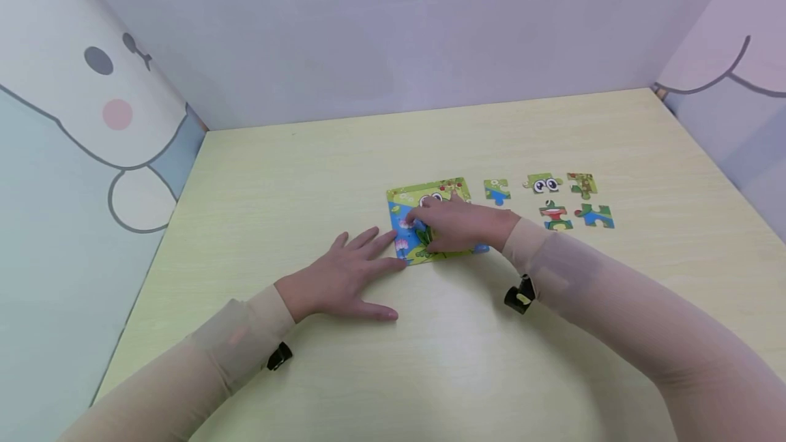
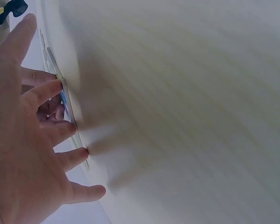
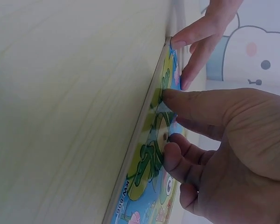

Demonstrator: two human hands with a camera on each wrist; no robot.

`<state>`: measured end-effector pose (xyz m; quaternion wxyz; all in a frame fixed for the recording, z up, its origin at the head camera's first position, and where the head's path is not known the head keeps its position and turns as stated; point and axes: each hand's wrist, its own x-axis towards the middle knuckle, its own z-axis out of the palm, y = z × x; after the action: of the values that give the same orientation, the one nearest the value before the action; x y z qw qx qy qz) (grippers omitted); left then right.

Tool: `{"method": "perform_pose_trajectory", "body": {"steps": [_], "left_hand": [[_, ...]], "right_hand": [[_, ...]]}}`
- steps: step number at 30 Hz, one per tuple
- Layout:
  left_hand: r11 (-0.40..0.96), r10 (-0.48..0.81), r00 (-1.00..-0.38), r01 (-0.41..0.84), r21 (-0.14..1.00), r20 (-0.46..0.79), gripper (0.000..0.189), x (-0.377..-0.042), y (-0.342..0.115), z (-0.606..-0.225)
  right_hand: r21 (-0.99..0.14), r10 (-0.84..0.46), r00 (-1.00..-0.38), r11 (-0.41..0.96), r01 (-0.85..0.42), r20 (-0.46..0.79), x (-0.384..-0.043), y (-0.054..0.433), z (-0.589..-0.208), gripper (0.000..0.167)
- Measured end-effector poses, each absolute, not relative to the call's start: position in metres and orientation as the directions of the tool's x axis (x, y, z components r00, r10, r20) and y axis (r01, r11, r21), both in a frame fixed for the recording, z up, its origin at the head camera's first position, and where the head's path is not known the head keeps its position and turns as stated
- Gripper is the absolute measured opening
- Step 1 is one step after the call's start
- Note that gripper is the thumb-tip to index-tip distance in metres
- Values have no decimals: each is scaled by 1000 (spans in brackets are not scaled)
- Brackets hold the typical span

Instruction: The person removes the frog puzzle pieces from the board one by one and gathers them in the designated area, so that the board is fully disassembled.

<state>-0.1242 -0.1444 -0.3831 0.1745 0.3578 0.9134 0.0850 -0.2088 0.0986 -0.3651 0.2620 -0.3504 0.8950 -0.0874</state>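
Note:
A flat puzzle board (image 1: pixel 402 193) with a printed frog-and-pond picture lies mid-table. My right hand (image 1: pixel 460 224) is over it, thumb and fingers bent down to its surface. They pinch what looks like a green and blue puzzle piece (image 1: pixel 422 232) low over the picture; the fingers hide most of it. In the right wrist view the thumb (image 3: pixel 177 100) and curled fingertips meet the board (image 3: pixel 140 163). My left hand (image 1: pixel 346 278) lies spread at the board's left edge, fingers straight. Some of its fingertips touch that edge, as the left wrist view shows for the left hand (image 2: pixel 32 135).
Loose puzzle pieces lie right of the board: a blue and green one (image 1: pixel 497 190), one with eyes (image 1: pixel 544 183), one with a tree (image 1: pixel 582 185), a red-mouthed one (image 1: pixel 555 215) and a blue one (image 1: pixel 595 215). A wall (image 1: pixel 393 33) bounds the pale wooden table (image 1: pixel 276 176).

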Motion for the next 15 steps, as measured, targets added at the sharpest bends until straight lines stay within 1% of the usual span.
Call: {"method": "perform_pose_trajectory", "body": {"steps": [5,15], "left_hand": [[728,684,-683,626,279,-255,78,-124,-144,-383],[730,683,-685,625,277,-254,77,-124,-144,-384]], "right_hand": [[-347,-677,-612,735,-582,-409,-209,99,-366,60],[-372,-671,-606,742,-558,-429,-209,96,-364,57]]}}
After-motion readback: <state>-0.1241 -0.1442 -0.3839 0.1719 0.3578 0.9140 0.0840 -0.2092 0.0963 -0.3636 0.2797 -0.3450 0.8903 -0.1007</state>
